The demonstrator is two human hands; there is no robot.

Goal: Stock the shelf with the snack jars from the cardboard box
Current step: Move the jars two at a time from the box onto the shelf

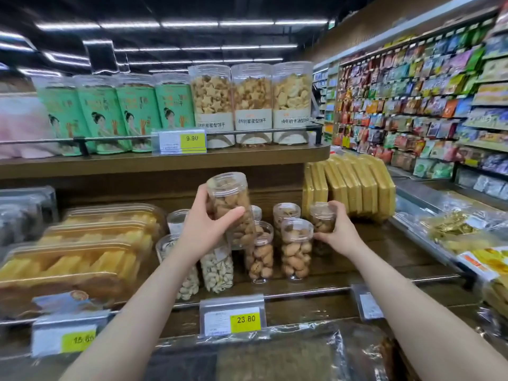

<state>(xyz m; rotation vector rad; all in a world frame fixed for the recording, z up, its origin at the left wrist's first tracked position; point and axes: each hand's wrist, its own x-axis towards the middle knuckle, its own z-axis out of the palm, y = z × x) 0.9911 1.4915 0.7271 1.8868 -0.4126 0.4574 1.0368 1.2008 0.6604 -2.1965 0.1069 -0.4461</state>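
My left hand (204,229) grips a tall clear jar of brown nuts (230,199), held tilted in the air above the middle shelf (357,265). My right hand (339,235) wraps around a second clear nut jar (323,217) that stands on the shelf at the right end of the jar group. Between my hands stand more nut jars (296,248), and jars of pale cashews (217,266) stand in front of my left wrist. The cardboard box is not in view.
Clear trays of yellow cake slices (82,251) fill the shelf's left. Yellow flat packs (354,185) lean at the back right. The upper shelf (165,160) holds green tins and biscuit jars. A metal rail with price tags (232,314) runs along the front edge.
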